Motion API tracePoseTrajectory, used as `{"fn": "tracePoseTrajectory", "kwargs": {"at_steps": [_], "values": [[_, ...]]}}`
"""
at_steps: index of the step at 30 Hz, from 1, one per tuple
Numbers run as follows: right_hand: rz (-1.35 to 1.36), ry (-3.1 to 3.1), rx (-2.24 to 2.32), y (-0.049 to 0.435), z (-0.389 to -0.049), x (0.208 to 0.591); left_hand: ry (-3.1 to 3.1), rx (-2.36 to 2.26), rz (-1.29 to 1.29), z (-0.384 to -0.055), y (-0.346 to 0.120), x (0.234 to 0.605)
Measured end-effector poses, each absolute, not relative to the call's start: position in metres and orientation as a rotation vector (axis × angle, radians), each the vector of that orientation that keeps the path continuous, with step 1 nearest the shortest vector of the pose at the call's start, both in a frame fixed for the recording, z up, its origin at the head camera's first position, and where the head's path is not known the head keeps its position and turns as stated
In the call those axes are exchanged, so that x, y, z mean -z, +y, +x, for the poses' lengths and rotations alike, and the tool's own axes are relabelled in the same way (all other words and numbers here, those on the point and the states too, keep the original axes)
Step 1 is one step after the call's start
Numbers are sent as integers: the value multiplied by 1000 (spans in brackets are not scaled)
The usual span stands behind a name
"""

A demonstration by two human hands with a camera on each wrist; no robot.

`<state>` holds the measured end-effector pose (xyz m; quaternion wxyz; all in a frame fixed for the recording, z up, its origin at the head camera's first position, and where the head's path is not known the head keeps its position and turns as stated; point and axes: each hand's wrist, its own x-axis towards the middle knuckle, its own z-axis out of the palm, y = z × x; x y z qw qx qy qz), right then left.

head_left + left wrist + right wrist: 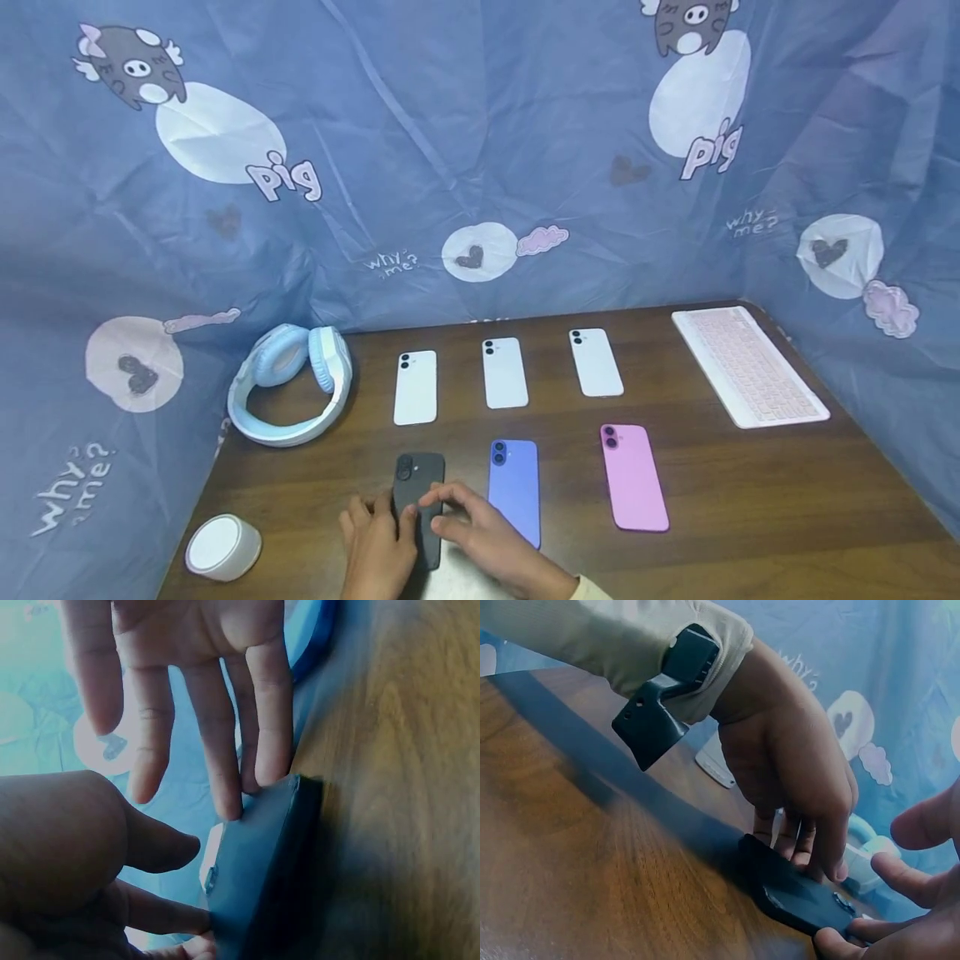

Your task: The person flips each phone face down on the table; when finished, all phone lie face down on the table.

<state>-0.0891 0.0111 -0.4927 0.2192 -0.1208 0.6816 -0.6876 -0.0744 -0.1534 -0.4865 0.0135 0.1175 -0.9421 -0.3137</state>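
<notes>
A black phone (417, 485) lies on the table, its rear camera side up in the head view. My left hand (377, 546) is at the phone's left side, its fingers touching the edge; the thumb is over the back. From the right, my right hand (491, 537) reaches in with fingertips at the phone's right edge. In the left wrist view the right hand (202, 645) has straight, spread fingers against the black phone (255, 840). A blue phone (516, 483) is partly covered by the right hand. Further right lies a pink phone (634, 479).
Three white phones, a left one (416, 387), a middle one (505, 372) and a right one (596, 362), form a back row. Light blue headphones (291, 432) lie back left, a white round object (223, 547) front left, a white keyboard (750, 367) back right. Patterned blue fabric (420, 100) encloses the table.
</notes>
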Motion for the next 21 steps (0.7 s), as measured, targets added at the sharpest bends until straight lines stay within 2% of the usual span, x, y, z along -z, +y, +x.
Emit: {"fn": "tracePoseTrajectory", "kwargs": {"at_steps": [21], "values": [[-447,1916,1853,13,-92,501,-3003,885,374,-76,-150,487]]}}
